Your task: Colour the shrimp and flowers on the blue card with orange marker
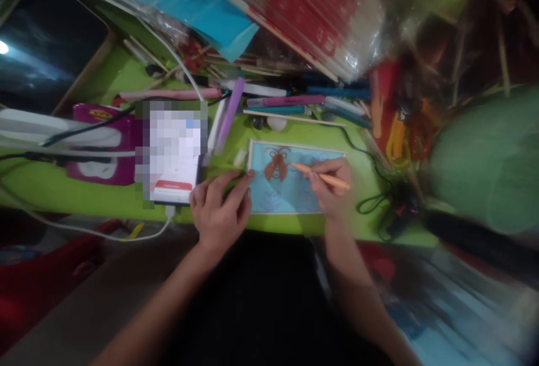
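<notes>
The green table (pixel 92 195) bears pens (pixel 231 118) and a drawing (pixel 292 189).

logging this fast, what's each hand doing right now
Left hand: open, fingers bent, at the left edge of the blue card.
Right hand: closed, holding an orange pen.

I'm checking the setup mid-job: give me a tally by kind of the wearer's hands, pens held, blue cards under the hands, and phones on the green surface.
Hands: 2 (left hand, right hand)
Held pens: 1 (orange pen)
Blue cards: 1 (blue card with drawings)
Phones: 1 (phone, partly pixelated)
Total: 5
</notes>
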The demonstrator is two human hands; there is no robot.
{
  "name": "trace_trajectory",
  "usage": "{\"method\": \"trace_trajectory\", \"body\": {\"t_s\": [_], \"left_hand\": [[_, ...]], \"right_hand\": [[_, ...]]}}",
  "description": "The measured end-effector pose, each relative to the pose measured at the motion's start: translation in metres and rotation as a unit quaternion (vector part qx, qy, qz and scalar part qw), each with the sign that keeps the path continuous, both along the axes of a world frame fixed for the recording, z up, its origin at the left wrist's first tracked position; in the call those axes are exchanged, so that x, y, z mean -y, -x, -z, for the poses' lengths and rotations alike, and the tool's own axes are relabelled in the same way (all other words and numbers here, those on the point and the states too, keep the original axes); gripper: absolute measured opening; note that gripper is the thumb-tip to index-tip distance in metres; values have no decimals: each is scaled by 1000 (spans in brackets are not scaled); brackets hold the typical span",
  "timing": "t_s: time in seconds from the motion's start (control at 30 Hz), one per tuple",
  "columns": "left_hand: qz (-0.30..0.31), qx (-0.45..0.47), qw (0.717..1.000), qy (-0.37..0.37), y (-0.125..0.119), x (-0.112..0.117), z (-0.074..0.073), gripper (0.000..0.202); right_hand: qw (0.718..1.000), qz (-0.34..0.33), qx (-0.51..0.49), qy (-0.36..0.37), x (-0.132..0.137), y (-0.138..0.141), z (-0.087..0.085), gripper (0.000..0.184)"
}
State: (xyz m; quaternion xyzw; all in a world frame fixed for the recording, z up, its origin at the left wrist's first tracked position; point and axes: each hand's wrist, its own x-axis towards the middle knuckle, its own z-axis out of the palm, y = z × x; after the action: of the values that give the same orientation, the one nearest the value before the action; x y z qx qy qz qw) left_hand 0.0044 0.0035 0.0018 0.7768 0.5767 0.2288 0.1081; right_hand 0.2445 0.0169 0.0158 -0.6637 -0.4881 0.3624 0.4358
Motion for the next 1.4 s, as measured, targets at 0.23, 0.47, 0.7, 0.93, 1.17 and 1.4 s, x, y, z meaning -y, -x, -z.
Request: {"method": "trace_trajectory", "body": {"t_s": [0.23,0.47,0.7,0.93,1.17,1.4], "left_hand": [[3,1,1000,4,1,0,0,59],[6,-4,1000,-4,1,-1,0,56],[-2,1,1000,-4,1,1,2,53],[-1,-3,1000,6,2,2,1,53],[-3,2,1000,13,1,2,1,52],[-6,23,999,21,2,2,2,54]], "right_hand": [[1000,-5,-15,2,1,-1,1,18],[1000,24,-16,-11,-2,-1,-2,17],[999,8,-28,-15,-1,-2,-1,12],[999,10,-34,-33,0,-2,1,11],[997,33,-53,-54,2,-4,5,10],[997,42,-47,-38,0,-3,3,15]]}}
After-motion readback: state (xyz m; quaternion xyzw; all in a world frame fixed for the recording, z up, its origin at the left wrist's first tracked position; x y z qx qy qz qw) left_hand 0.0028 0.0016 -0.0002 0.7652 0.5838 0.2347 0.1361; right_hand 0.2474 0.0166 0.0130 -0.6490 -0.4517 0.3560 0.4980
